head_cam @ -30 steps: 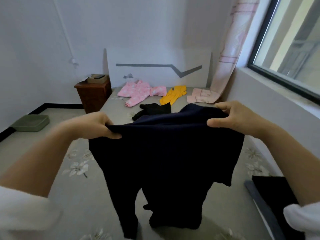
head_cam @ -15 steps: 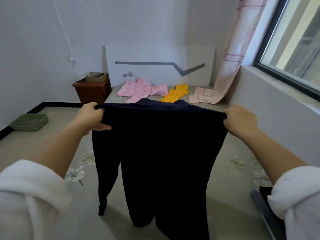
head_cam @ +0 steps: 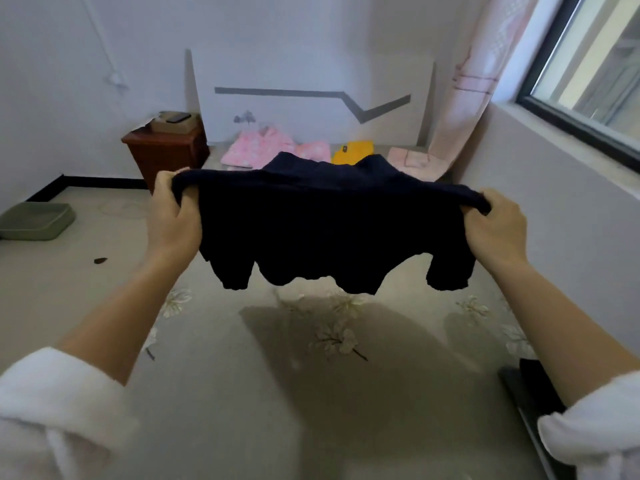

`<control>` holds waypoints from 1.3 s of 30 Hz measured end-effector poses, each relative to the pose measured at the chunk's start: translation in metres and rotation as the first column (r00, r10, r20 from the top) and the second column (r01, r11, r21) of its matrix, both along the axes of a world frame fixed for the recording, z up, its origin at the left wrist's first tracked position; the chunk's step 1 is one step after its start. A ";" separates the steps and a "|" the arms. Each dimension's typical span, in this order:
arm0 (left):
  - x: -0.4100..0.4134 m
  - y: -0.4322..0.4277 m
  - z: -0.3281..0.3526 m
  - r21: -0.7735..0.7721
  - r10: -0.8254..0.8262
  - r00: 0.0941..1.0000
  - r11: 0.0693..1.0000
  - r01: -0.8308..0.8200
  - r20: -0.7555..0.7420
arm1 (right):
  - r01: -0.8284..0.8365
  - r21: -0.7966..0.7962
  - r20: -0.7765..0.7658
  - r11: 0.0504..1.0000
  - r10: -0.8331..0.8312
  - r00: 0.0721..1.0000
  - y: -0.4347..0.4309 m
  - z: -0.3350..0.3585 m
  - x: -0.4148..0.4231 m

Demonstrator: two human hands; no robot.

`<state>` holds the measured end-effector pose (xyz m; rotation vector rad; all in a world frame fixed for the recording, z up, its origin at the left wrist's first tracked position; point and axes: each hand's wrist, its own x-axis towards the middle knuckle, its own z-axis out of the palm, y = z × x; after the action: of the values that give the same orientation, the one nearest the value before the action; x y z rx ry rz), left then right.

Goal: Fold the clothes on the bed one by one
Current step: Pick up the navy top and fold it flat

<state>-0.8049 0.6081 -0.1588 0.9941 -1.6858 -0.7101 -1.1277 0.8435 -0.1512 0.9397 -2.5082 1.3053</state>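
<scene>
The dark navy garment of soft cloth [head_cam: 329,230] was in the air above the bed, stretched wide between both hands. Its lower edges hung loose and did not touch the sheet. The left hand [head_cam: 173,216] clenched one upper corner, the fingers curled round the bunched cloth. The right hand [head_cam: 495,230] grasped the opposite corner in the same way.

I judge that the step in hand was the spreading of this one piece, with no fold made yet. The next move would call for lowering it flat onto the grey-beige flower-printed bed sheet [head_cam: 225,410] under it. Both corners should go down level, so that the cloth lands smooth, and only then should the fingers open.

Near the headboard lay a pink patterned garment [head_cam: 263,150], a yellow garment [head_cam: 353,152] and a pale pink piece [head_cam: 415,161]; these seemed to wait for their turn. A brown wooden nightstand [head_cam: 166,154] stood beside the bed, and a green shallow tray [head_cam: 34,220] lay on the floor.
</scene>
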 end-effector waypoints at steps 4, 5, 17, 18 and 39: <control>0.031 0.031 -0.054 0.065 -0.027 0.998 0.998 0.023 0.052 | -0.039 0.052 0.074 0.998 0.035 0.997 0.034 -0.039 0.025; 0.040 0.040 -0.068 0.085 -0.038 0.997 0.996 0.031 0.073 | -0.052 0.073 0.095 0.996 0.045 0.994 0.043 -0.053 0.033; 0.156 0.156 -0.266 0.517 -0.407 0.810 0.842 0.153 0.422 | -0.310 0.565 0.539 0.765 -0.057 0.841 0.158 -0.277 0.152; 0.163 0.163 -0.283 0.554 -0.428 0.786 0.822 0.133 0.446 | -0.342 0.606 0.551 0.718 -0.069 0.831 0.166 -0.293 0.162; 0.167 0.246 -0.451 0.662 -0.675 0.224 0.736 0.142 0.703 | -0.467 0.719 0.548 0.515 -0.006 0.837 0.155 -0.455 0.295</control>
<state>-0.6377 0.8541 -0.6095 1.4408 -3.0443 -1.0576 -0.8326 0.9989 -0.6064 1.2650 -3.6387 0.2362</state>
